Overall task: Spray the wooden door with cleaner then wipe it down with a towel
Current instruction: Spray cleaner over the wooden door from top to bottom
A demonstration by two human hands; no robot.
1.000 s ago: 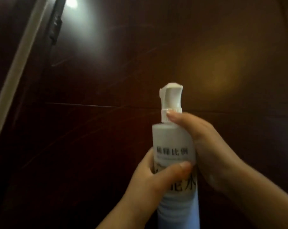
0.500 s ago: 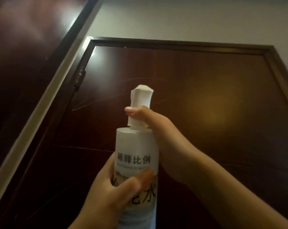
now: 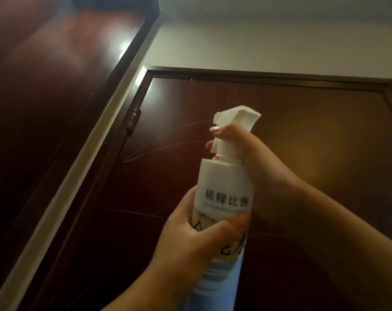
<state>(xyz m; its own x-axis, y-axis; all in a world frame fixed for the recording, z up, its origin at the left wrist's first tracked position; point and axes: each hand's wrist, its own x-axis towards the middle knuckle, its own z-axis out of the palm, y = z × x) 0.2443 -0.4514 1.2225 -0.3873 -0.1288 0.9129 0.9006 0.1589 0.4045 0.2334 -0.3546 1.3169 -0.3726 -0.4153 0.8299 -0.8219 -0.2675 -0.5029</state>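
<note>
Right, holding the spray bottle (image 3: pixel 224 178) up: wrapped round its label (image 3: pixel 226 199) with the left grip (image 3: pixel 190 241), curled on the neck (image 3: pixel 227 151) just above with the right grip (image 3: pixel 264 171), fingertip (image 3: pixel 215 129) over the trigger (image 3: pixel 214 146). Probably light, smooth, slippery wet; best taken mid-body. Aimed at the door (image 3: pixel 314 135) beyond.

Head view looks upward; close before door (image 3: pixel 314 122).

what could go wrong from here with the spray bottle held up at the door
1. The spray bottle has its nozzle apparently aimed up and left, so mist may land on the hinge or the wall rather than the wooden door.
2. No towel is in view, and the left hand and right hand both grip the bottle, so cleaner might run in streaks before wiping.
</note>
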